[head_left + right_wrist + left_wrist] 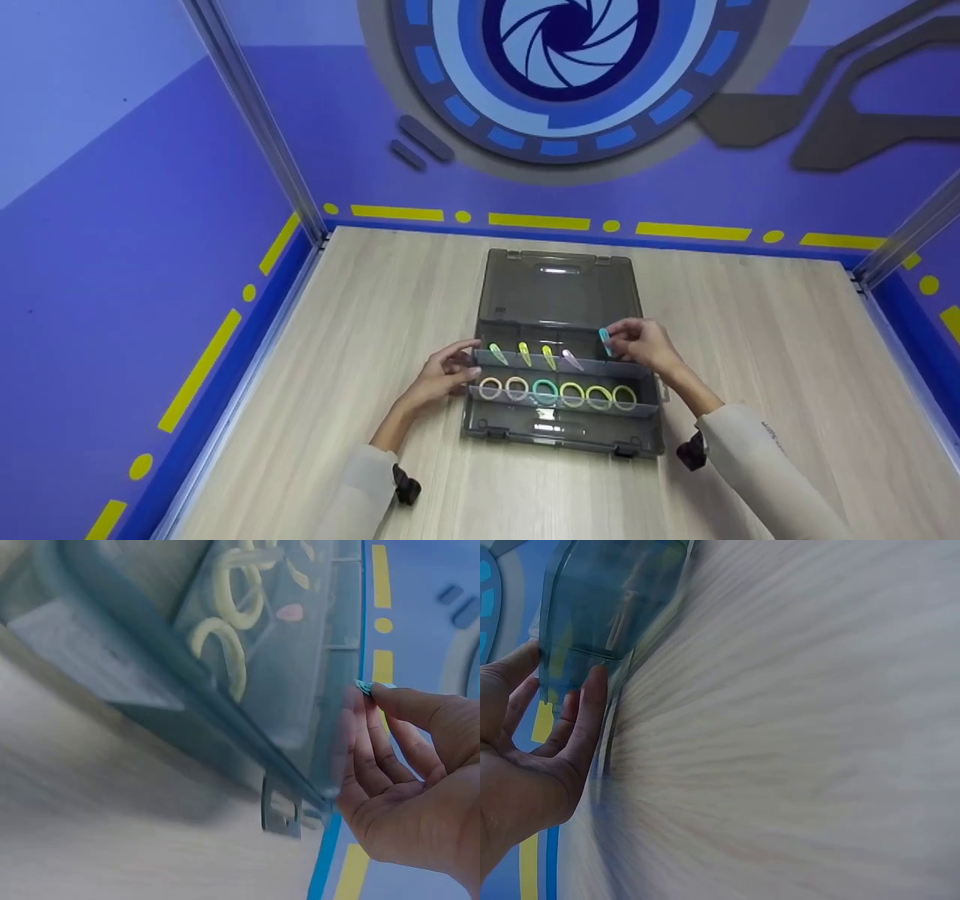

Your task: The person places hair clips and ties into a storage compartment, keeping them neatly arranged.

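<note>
My left hand (439, 375) holds the left edge of a smoky, see-through storage box (487, 424); the left wrist view shows fingers against its outer wall. Between thumb and fingertips, my right hand (646, 346) pinches a teal snap hair clip (604, 341) over the box's right side, above the back row. Along that row stand a pale green clip (498, 354), two yellow clips (524, 354) and a lilac clip (572, 360). Closer to me is a row of ring-shaped hair ties: two peach ones (490, 388), a teal one (545, 391) and several yellow ones (598, 397).
The box's lid (562, 289) lies swung back toward the rear wall. Latches (624, 451) sit on the front edge. The box rests on a pale wood table (375, 300), enclosed by blue printed panels (330, 135) with metal corner posts (259, 112).
</note>
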Tool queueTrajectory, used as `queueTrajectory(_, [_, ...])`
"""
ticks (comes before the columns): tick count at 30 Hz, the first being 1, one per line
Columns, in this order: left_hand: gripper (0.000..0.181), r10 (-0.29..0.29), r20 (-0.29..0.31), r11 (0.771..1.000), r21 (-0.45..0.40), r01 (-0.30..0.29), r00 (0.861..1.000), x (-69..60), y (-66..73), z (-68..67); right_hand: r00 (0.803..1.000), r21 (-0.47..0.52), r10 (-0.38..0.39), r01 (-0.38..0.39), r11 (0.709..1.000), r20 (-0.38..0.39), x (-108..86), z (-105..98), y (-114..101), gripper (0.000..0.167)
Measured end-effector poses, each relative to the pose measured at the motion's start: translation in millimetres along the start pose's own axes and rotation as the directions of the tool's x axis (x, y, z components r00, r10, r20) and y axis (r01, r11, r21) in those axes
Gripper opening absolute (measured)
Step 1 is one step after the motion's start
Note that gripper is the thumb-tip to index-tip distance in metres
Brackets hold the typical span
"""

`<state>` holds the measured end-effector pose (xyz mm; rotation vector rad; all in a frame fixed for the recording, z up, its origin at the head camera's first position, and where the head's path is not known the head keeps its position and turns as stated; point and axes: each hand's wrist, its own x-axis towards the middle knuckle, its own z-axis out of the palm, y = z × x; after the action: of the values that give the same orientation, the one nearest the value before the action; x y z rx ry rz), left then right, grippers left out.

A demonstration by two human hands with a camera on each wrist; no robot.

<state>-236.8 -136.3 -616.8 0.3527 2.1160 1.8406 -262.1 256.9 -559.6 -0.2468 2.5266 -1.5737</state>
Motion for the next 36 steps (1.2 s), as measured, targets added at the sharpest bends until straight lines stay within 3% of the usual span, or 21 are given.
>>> queueTrajectory(3, [0.056, 0.001, 0.001, 1.000, 0.001, -0.001, 1.000, -0.3, -0.9, 0.0, 0.999, -0.032, -0.032, 0.032, 0.999, 0.020, 2.1, 7, 3, 0.014])
queueTrajectory(10, [0.057, 0.011, 0.017, 1.000, 0.004, -0.011, 1.000, -1.0, -0.7, -0.3, 1.000, -0.211, 0.013, -0.008, 0.977, 0.024, 10.1, 23, 1, 0.015])
queueTrajectory(14, [0.057, -0.003, 0.015, 1.000, 0.015, 0.003, 1.000, -2.0, -0.8, -0.2, 1.000, -0.278, 0.002, 0.002, 0.961, 0.012, 13.2, 29, 3, 0.017])
queueTrajectory(18, [0.056, -0.003, 0.010, 1.000, 0.019, 0.003, 1.000, -1.9, -1.3, -1.1, 1.000, -0.313, -0.008, 0.008, 0.950, 0.001, 14.8, 31, 4, 0.017])
queueTrajectory(29, [0.056, 0.026, 0.012, 0.999, 0.029, -0.026, 1.000, -1.2, -2.5, -2.9, 0.997, -0.337, 0.071, -0.061, 0.939, 0.016, 17.7, 29, 2, 0.014])
queueTrajectory(36, [0.056, 0.028, 0.023, 0.999, 0.032, -0.028, 0.999, -1.0, -2.8, -1.9, 0.998, -0.394, 0.054, -0.037, 0.918, 0.033, 16.5, 27, 2, 0.015])
